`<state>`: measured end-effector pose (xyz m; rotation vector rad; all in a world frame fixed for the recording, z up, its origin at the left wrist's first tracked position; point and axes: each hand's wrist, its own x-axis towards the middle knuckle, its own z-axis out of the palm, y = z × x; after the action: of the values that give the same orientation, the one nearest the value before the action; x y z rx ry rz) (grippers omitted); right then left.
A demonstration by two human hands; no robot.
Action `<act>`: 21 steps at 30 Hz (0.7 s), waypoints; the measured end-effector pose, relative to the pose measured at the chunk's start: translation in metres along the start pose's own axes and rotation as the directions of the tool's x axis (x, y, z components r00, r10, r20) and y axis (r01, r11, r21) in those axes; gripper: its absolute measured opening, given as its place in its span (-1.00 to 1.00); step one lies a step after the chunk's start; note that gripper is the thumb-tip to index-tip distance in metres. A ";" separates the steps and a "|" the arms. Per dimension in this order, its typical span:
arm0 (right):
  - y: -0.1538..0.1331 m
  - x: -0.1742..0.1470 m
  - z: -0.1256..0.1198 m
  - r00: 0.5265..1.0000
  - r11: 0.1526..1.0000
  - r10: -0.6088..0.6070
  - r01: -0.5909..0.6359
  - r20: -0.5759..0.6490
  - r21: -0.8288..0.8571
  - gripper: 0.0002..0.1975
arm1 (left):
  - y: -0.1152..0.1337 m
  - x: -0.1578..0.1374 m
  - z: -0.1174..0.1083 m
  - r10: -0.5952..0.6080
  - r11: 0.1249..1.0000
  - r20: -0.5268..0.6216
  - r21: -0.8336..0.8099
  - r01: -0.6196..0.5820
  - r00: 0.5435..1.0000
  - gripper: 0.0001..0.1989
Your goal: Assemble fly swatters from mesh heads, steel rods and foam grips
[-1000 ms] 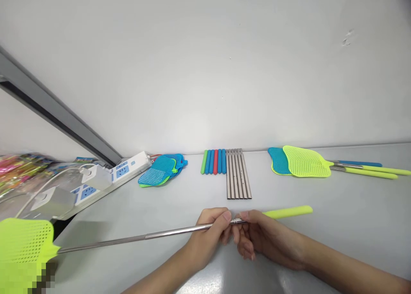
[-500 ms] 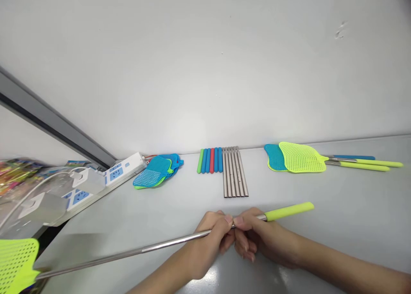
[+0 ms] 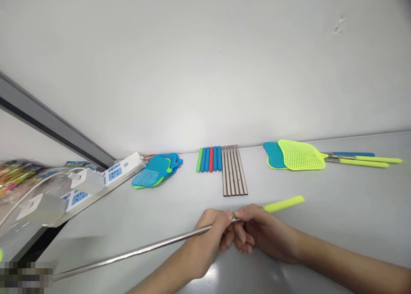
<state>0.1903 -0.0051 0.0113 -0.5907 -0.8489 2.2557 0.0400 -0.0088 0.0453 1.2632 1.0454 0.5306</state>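
Slender metal rod, shiny, slanting; yellow-green handle

The rod is silver, its handle yellow-green, the loose grips mostly blue (one red, one green).

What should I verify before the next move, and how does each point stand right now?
1. Left hand closed around the metal rod: ok.
2. Right hand pinching the rod towards its handle end: ok.
3. Yellow-green handle apart from the loose metal tubes: ok.
4. Handle firmly fixed to the rod: cannot tell; the right hand covers much of the join.
5. Rod's far end clearly in view: not ok; it runs into the pixelated lower-left corner.
6. Loose swatter heads apart from both hands: ok.
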 end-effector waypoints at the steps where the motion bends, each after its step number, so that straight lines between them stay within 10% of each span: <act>1: 0.000 0.000 0.000 1.000 1.000 0.002 -0.002 0.002 0.002 -0.60 | 0.000 0.000 0.000 -0.001 1.000 -0.001 0.009 0.001 1.000 -0.55; 21: 0.000 -0.002 0.003 0.990 0.989 -0.099 0.086 -0.097 -0.123 -0.62 | 0.005 0.003 0.002 -0.011 1.000 0.075 0.002 0.010 0.997 -0.52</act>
<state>0.1897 -0.0078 0.0142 -0.7009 -0.9435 2.0835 0.0444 -0.0058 0.0487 1.2693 0.9891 0.4706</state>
